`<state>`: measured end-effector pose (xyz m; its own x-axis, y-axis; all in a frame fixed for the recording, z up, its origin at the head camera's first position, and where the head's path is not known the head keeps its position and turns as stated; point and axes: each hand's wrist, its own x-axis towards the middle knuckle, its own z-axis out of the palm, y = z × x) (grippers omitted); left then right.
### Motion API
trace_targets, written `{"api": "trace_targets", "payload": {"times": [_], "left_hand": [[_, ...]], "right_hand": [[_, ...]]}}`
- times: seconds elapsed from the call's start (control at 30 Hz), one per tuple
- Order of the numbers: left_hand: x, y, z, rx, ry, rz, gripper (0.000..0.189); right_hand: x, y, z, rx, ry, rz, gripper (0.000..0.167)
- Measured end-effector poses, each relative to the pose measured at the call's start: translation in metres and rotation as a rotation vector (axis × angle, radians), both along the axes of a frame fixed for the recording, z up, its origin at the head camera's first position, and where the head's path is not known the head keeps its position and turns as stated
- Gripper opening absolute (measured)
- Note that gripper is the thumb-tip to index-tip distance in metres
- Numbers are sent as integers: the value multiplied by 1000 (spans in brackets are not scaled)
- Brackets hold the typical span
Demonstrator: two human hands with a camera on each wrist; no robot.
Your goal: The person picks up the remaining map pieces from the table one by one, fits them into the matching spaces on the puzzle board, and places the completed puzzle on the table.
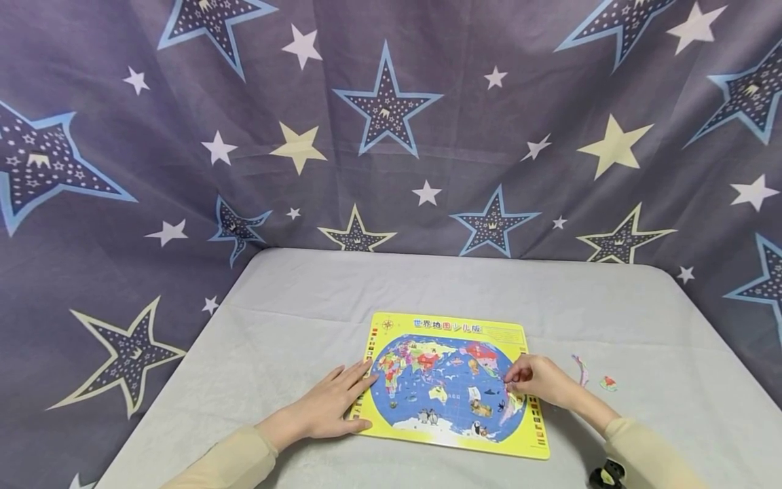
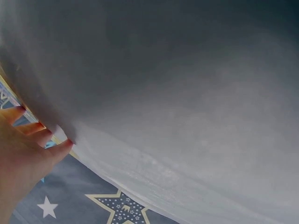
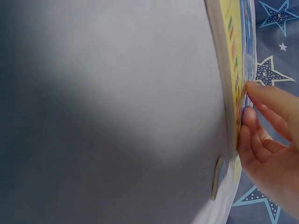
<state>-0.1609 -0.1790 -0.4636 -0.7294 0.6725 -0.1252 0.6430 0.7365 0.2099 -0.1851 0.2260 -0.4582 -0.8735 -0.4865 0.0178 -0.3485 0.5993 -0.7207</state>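
Observation:
A yellow-framed world map puzzle board (image 1: 452, 445) lies flat on the table, its blue oval map filled with coloured continents, animals and ships. My left hand (image 1: 332, 404) rests with spread fingers on the board's left edge; the left wrist view catches these fingers (image 2: 58, 150) at its far left. Over the map's right side, my right hand (image 1: 540, 380) pinches a small puzzle piece between thumb and fingertips, mostly hidden by the fingers. From the right wrist, the thumb and curled fingers (image 3: 254, 144) show right at the board's surface.
To the right of the board lie a thin pink curved puzzle piece (image 1: 581, 370) and a small red and green piece (image 1: 608, 384). A pale grey cloth covers the table (image 1: 293, 305). Behind it hangs a dark star-patterned curtain (image 1: 427, 88). A black device (image 1: 607, 474) sits at the right wrist.

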Motion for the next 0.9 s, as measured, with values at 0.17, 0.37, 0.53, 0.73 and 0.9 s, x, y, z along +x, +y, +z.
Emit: {"api": "trace_targets", "payload": {"times": [0.17,0.37,0.53,0.73,0.9], "left_hand": [[0,-1,0,6,7,0,79],[0,0,0,9,6,-2,79],[0,0,0,3,3,1,79],[1,0,-1,0,-13,6,79],[0,0,-2,4,-1,0,79]], "right_hand": [[0,-1,1,-10,-14,-7,6],[0,-1,1,-10,-17,-10,6],[0,-1,0,-5,-45,-24,4],[0,-3,-1,-13,-71,-29,4],[1,-3,0,-10,-66,-44,5]]}}
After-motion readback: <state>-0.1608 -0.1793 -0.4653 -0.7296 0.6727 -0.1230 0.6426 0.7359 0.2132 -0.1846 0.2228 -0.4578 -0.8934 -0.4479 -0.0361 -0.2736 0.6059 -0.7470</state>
